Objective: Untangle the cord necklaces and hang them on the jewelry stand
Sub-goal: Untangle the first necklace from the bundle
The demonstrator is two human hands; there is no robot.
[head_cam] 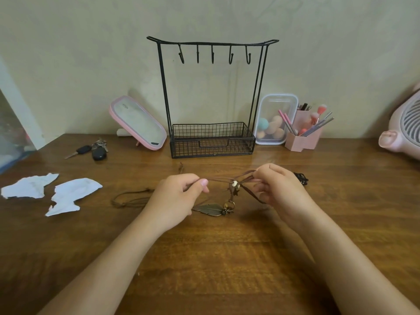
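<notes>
Tangled cord necklaces (228, 181) were held taut above mid-worktop (227, 258), leaf pendant (210, 209) resting on it. Left hand (179, 196) and right hand (279, 189), apart, each pinched cord. Advised: slacken, then feed one strand free. Jewelry stand (211, 133) stood at the far edge, hooks bare.

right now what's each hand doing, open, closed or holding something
Left hand: closed, pinching the tangled thin brown cord necklaces.
Right hand: closed, pinching the same cords from the other side.
</notes>
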